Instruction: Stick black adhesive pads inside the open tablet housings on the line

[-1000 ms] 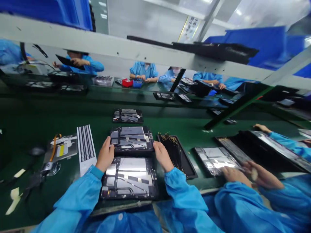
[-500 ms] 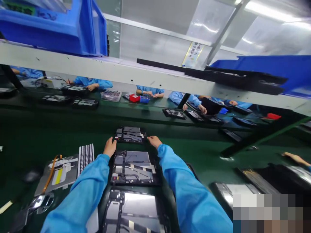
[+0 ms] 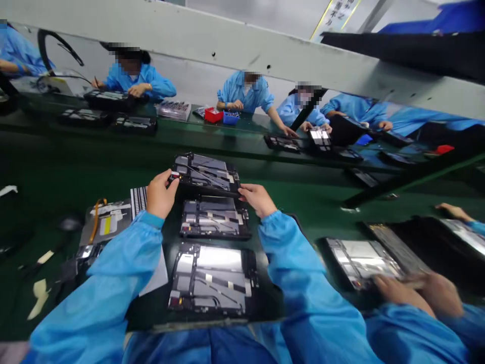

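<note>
Between my two hands is an opened tablet [image 3: 206, 172], its silver battery, black cables and circuit parts facing up. My left hand [image 3: 162, 194] pinches its left edge, near a small red and gold part. On the right edge, my right hand [image 3: 259, 198] grips the lower corner. This tablet is raised and slightly tilted above the bench. Just below it on the bench lies a second opened tablet [image 3: 215, 217]. Nearest to my body rests a third opened tablet [image 3: 214, 275], with a bright, reflective battery.
A striped label sheet [image 3: 139, 199] and a grey panel with an orange flex cable [image 3: 96, 220] lie left. A co-worker's hands [image 3: 420, 293] are at another tablet [image 3: 364, 260] on the right. A slanted dark post [image 3: 379, 189] meets the bench. A white shelf beam [image 3: 227, 40] crosses overhead.
My hands have reached to the farthest tablet, taken it by both sides and lifted it toward me. Before that they were on the middle tablet, now released on the bench.
</note>
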Action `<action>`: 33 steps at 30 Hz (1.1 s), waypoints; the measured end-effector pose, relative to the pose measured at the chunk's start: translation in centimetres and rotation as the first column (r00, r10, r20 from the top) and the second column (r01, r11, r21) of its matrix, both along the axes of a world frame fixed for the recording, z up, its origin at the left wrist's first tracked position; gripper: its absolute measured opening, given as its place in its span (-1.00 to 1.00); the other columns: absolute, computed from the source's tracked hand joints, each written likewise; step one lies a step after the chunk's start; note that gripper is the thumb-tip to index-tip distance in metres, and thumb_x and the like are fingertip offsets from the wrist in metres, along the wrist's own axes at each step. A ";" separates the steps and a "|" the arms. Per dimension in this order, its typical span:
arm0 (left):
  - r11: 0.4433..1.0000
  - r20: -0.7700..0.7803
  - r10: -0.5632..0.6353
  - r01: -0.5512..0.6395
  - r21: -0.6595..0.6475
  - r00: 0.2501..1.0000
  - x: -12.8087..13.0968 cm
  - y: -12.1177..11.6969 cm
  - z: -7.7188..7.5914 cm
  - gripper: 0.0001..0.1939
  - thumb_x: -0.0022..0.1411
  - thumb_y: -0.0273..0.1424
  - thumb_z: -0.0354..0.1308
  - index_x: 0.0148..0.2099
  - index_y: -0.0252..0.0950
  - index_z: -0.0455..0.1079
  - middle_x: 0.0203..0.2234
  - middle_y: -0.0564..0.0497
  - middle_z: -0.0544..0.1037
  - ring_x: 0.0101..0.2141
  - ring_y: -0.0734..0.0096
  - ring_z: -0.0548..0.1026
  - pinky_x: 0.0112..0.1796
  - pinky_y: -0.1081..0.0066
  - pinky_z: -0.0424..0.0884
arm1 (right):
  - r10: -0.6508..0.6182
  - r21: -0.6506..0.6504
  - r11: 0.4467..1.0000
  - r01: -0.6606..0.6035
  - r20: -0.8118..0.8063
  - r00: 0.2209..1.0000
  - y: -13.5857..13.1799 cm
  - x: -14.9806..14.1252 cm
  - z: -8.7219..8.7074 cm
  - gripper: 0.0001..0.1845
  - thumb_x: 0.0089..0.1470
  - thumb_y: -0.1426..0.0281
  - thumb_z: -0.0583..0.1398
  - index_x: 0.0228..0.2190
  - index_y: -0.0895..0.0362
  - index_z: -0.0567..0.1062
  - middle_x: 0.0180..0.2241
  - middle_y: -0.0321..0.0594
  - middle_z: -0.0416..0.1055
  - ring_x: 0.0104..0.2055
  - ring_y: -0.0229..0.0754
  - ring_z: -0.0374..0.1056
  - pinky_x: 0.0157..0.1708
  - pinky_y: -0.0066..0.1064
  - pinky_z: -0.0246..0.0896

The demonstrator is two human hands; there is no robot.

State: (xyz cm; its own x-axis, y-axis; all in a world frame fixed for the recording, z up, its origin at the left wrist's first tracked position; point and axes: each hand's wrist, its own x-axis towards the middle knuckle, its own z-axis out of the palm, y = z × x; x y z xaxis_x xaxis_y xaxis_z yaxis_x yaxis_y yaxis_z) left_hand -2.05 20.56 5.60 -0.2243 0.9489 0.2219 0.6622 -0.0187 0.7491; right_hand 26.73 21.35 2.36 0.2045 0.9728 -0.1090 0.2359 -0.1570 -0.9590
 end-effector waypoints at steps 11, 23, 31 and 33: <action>0.972 -0.142 -0.119 0.145 0.187 0.983 0.0 -28.8 -5.0 -0.56 0.35 -0.31 0.12 0.25 -0.08 0.34 0.09 -0.03 0.53 0.07 0.26 0.51 0.04 0.25 0.52 | -0.134 0.132 0.986 0.099 0.291 0.947 -31.7 2.5 -4.7 -0.51 0.03 0.02 0.26 -0.10 0.04 0.62 -0.05 -0.09 0.53 0.02 0.05 0.46 -0.05 -0.22 0.43; 0.979 -0.155 -0.189 0.198 0.045 0.970 -6.7 -24.7 -8.0 -0.63 0.40 -0.39 -0.03 0.17 -0.15 0.40 0.15 -0.07 0.47 0.16 0.29 0.43 0.18 0.15 0.37 | 0.051 0.288 0.900 -0.327 0.676 0.735 -24.4 -2.4 -0.5 -0.65 0.15 0.10 0.22 -0.12 0.02 0.56 -0.12 -0.02 0.46 -0.03 0.14 0.40 0.00 0.03 0.31; 0.959 -0.211 -0.272 0.246 -0.142 0.939 -11.3 -17.0 -12.1 -0.25 0.23 -0.48 0.05 0.43 -0.23 -0.06 0.31 -0.13 0.26 0.33 0.14 0.17 0.31 -0.05 0.05 | 0.515 -0.053 0.376 -0.925 0.842 0.161 -10.0 -23.6 -3.1 -0.92 0.18 0.54 0.23 -0.30 0.15 0.54 -0.25 -0.14 0.46 -0.15 -0.13 0.38 -0.10 -0.32 0.34; 0.958 -0.202 -0.272 0.245 -0.152 0.941 -11.3 -17.0 -12.9 -0.21 0.24 -0.46 0.05 0.45 -0.25 -0.14 0.34 -0.15 0.21 0.34 0.16 0.14 0.32 -0.02 0.02 | 0.508 -0.105 0.384 -0.917 0.854 0.115 -8.9 -25.2 -4.9 -0.91 0.20 0.55 0.22 -0.29 0.19 0.54 -0.25 -0.11 0.46 -0.15 -0.13 0.37 -0.09 -0.33 0.32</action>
